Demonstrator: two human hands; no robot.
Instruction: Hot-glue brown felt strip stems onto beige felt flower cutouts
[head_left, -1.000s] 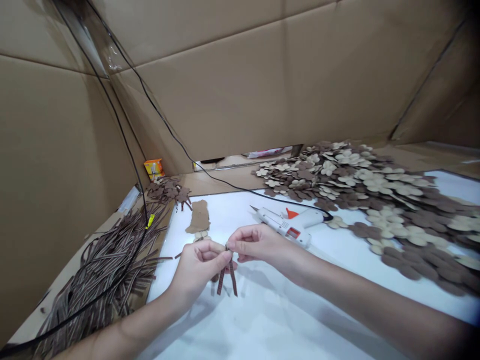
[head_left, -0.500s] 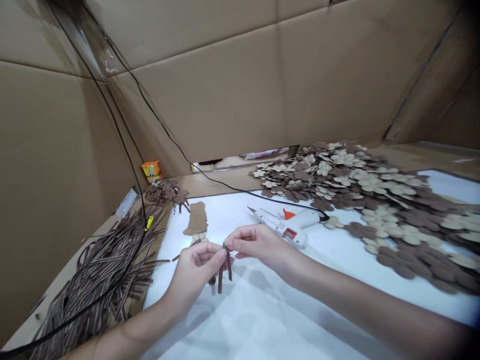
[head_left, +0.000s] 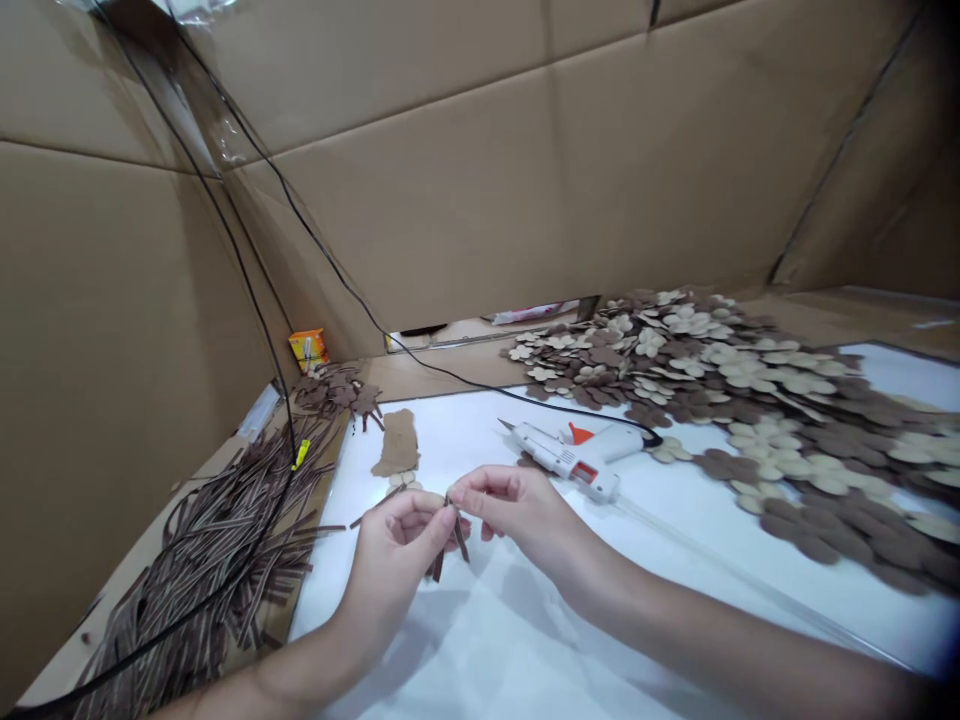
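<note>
Pinched between the thumb and fingers of my left hand [head_left: 401,535] is a dark brown ribbon [head_left: 462,540], whose ends hang below the fingertips. My right hand [head_left: 510,505] closes on the top of the same ribbon, its fingertips against those of my left hand. A white glue gun [head_left: 562,455] with an orange trigger lies just beyond my right hand, a clear glue stick running out of its back. Behind my left hand are a brown cardboard piece [head_left: 398,442] and a pale flower piece [head_left: 403,481], partly hidden.
Many striped ribbons [head_left: 217,560] lie heaped at the left. A large pile of brown and beige flower pieces [head_left: 697,350] covers the right back. Brown flowers [head_left: 337,388] and an orange box [head_left: 308,348] sit at the back left. A black cable [head_left: 330,255] crosses the cardboard walls.
Both hands stay together at the ribbon. The hanging ribbon ends have swung a little and show less below my fingers. The whole view has shifted slightly.
</note>
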